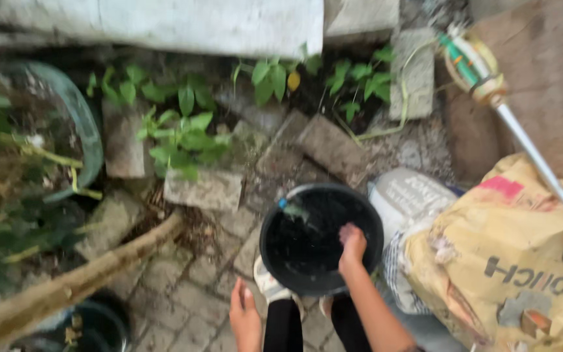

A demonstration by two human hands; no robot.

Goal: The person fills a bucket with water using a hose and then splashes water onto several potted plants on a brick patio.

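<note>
A round black pot (307,195) stands on the paving just ahead of my feet, dark inside. My right hand (352,248) reaches over its near right rim, soil-stained, with the fingers curled down into the pot; whether it grips anything is hidden by blur. My left hand (245,317) hangs low at the bottom of the view, left of my legs, fingers together and holding nothing. My dark-trousered legs and a pale shoe (270,285) show beneath the pot.
A tan sack (509,261) and a grey-white bag (408,199) lie to the right. A metal pole (542,169) slants across them. Broken concrete blocks (203,189), green plants (180,133), a thick branch (86,277) and a teal pot (83,127) fill the left.
</note>
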